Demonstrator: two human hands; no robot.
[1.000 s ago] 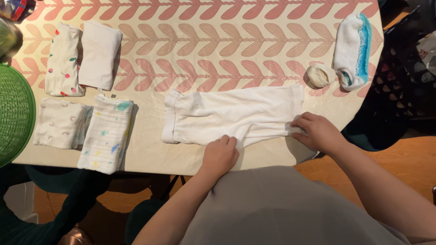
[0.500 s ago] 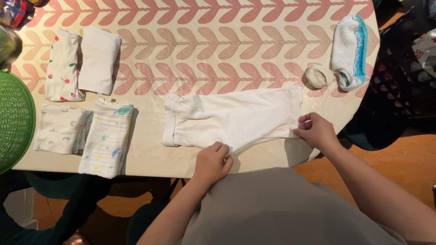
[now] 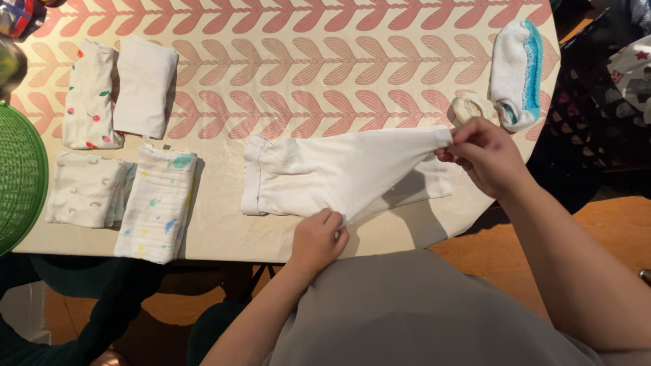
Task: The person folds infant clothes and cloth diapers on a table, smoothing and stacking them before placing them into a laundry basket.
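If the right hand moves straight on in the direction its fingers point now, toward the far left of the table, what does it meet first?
Probably nothing soon. The right hand holds the pants leg lifted; ahead is bare tablecloth. The folded cloths lie much farther left. Height is unclear.

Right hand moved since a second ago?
Yes. The right hand lifted the white garment's leg end up and away, toward the small rolled sock.

The person wears a plain grey top that fills the lower middle of the frame, smooth and without print, seams or buttons showing. Both forearms are bare from the elbow down, so the sleeves are short or pushed up. The left hand (image 3: 317, 238) and right hand (image 3: 485, 157) carry no rings, watch or gloves.
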